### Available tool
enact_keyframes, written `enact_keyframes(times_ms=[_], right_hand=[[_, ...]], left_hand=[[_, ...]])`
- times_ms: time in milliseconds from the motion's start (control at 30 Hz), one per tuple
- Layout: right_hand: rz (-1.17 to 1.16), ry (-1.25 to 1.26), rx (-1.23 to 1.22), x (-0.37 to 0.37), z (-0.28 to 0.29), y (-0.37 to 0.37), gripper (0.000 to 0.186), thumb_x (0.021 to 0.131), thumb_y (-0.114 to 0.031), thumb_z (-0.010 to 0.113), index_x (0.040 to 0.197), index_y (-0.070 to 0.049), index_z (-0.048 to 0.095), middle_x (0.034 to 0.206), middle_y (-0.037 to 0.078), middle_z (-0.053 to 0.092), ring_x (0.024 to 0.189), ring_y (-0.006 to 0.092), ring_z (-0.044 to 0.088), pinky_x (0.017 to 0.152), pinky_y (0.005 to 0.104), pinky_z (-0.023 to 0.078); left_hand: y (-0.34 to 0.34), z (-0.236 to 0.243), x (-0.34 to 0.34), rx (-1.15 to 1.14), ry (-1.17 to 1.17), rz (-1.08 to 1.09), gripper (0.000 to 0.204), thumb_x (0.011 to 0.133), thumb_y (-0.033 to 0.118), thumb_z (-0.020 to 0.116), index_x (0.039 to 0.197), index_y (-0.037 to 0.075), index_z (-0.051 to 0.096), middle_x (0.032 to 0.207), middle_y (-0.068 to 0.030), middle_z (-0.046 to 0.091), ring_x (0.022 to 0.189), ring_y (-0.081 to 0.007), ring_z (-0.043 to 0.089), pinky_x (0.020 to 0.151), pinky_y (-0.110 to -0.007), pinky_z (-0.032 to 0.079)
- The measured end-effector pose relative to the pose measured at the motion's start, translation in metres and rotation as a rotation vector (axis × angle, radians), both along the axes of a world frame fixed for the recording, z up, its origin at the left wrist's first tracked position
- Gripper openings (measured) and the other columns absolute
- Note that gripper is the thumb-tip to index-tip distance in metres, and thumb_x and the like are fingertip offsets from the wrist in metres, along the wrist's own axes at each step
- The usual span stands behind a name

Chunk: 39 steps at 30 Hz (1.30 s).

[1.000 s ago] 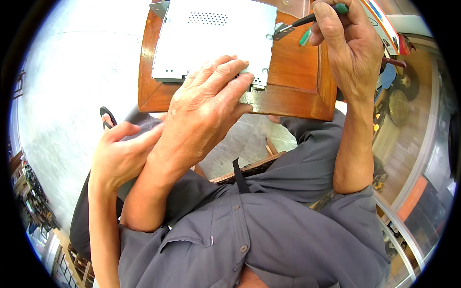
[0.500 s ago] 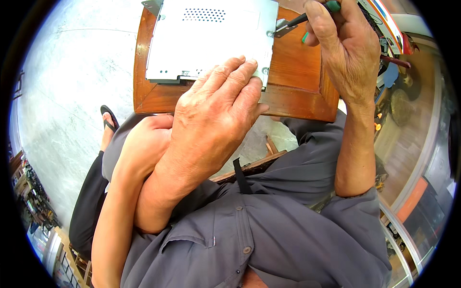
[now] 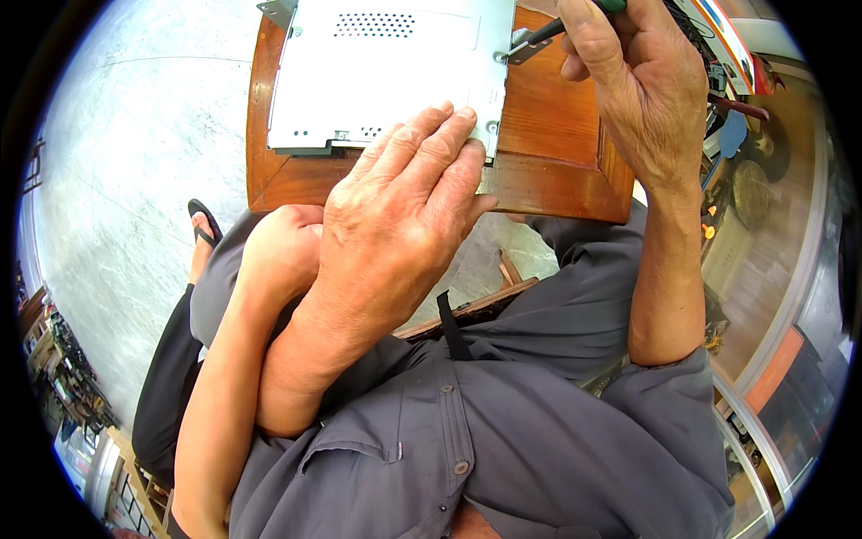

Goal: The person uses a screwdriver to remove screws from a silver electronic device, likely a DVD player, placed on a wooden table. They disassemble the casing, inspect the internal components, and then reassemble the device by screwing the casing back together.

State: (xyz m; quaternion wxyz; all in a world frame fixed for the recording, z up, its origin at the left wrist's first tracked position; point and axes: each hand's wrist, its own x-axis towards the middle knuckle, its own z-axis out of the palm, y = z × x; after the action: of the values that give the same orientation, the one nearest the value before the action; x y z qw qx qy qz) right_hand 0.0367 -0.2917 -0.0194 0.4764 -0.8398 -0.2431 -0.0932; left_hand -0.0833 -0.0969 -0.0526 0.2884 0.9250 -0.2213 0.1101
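Observation:
A flat silver metal case with a patch of small vent holes rests on a wooden stool or small table. Across its near right corner lies my left hand, fingers stretched out flat and pressing on the metal. My right hand is closed around a screwdriver with a black and green handle. The screwdriver slants down to the left, its tip at a screw beside a small metal bracket on the case's right edge. Whether the tip sits in the screw head, I cannot tell.
Another person's forearm and hand rest close against my left arm; their sandalled foot is on the pale floor. A box and tools crowd the right side. Shelves with many items stand at the far left.
The case and the view have shifted slightly up and left. My right hand has turned a little around the screwdriver and moved slightly left. My left hand stays flat on the case.

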Motion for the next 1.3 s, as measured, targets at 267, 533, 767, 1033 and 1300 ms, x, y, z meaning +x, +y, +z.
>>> enact_keyframes(times_ms=[267,533,767,1033,1300], right_hand=[[0.016,0.088,0.012,-0.001,0.002,-0.001,0.017,0.104,-0.016,0.063,0.101,0.0,0.06,0.077,0.001,0.062,0.062,0.0046,0.056,0.056,0.021,0.045],[-0.043,-0.093,-0.181,0.001,0.009,0.01,0.02,0.102,-0.018,0.065,0.094,-0.001,0.06,0.07,0.007,0.06,0.059,0.0105,0.057,0.055,0.0284,0.045],[-0.125,-0.184,-0.338,0.0,0.027,0.022,0.034,0.099,-0.025,0.07,0.08,0.002,0.062,0.063,0.014,0.063,0.053,0.0261,0.06,0.053,0.0356,0.045],[-0.103,-0.208,-0.526,0.012,0.036,0.014,0.04,0.095,-0.032,0.068,0.077,0.004,0.07,0.069,0.021,0.067,0.064,0.0368,0.068,0.063,0.0441,0.051],[0.077,0.298,-0.961,0.012,0.101,0.04,0.045,0.098,-0.034,0.06,0.083,0.006,0.073,0.063,0.019,0.065,0.063,0.0291,0.067,0.066,0.0425,0.053]], left_hand=[[0.003,0.003,0.001,0.009,0.021,0.006,0.04,0.075,0.008,0.083,0.111,0.0,0.068,0.129,-0.0136,0.068,0.125,-0.0323,0.063,0.102,-0.043,0.054],[0.012,0.005,0.003,-0.06,0.053,-0.025,0.035,0.076,0.002,0.082,0.109,-0.001,0.07,0.127,-0.0124,0.07,0.124,-0.0312,0.064,0.1,-0.04,0.056],[0.021,0.0,0.011,-0.191,0.002,-0.011,0.029,0.082,0.01,0.081,0.108,0.002,0.071,0.113,-0.0111,0.074,0.11,-0.03,0.07,0.089,-0.038,0.059],[0.03,0.012,0.028,-0.191,0.031,0.1,0.027,0.091,0.016,0.075,0.116,0.004,0.073,0.114,-0.0132,0.075,0.098,-0.0295,0.074,0.085,-0.036,0.058],[0.045,0.001,0.037,-0.158,-0.118,0.137,0.028,0.095,0.021,0.072,0.117,0.003,0.073,0.107,-0.0168,0.074,0.091,-0.035,0.072,0.083,-0.041,0.055]])
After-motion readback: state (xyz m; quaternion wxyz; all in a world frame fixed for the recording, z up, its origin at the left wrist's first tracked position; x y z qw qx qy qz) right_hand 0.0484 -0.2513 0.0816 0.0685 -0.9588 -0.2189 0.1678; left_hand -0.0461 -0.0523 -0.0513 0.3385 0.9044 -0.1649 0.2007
